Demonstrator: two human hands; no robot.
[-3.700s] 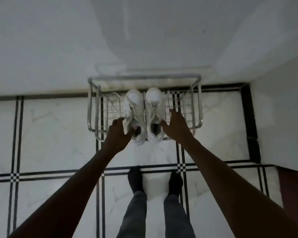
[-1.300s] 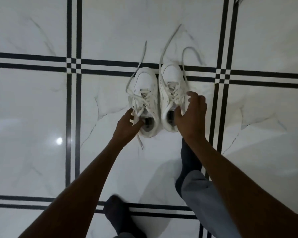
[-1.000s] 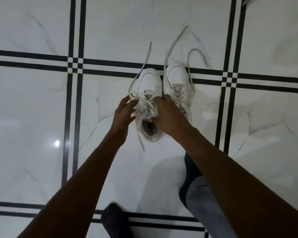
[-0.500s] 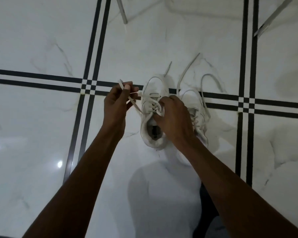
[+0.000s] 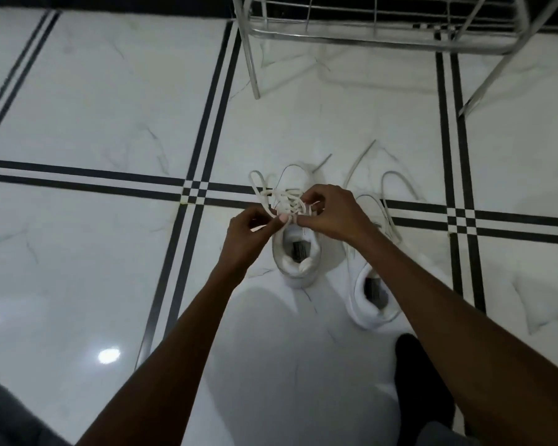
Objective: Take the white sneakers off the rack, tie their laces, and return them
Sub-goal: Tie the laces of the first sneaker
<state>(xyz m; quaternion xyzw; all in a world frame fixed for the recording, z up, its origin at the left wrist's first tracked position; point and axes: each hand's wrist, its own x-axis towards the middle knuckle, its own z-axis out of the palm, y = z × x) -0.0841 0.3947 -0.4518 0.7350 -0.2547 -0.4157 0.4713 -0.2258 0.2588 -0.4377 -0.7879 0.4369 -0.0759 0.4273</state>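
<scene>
1. While both white lace-up sneakers sit side by side on the floor, the left hand (image 5: 250, 231) and the right hand (image 5: 331, 214) meet over the left white sneaker (image 5: 298, 249).
2. The left hand's fingers are pinched shut on a flat white lace (image 5: 259, 191), which makes a loop sticking out to the left. I think the loop is held up so it can become a bow.
3. The right hand's fingers are pinched shut on the same lace near the top of the shoe, likely to hold the crossing tight.
4. The right white sneaker (image 5: 372, 297) waits just beside it, and its long loose laces (image 5: 397, 181) lie spread on the floor, not yet tied.
5. The floor is shiny white marble tile (image 5: 94, 107) with thin black lines, and lamp light glints on it.
6. The silver metal wire shoe rack (image 5: 384, 24) stands close behind the shoes, so putting them back should be a short reach.
</scene>
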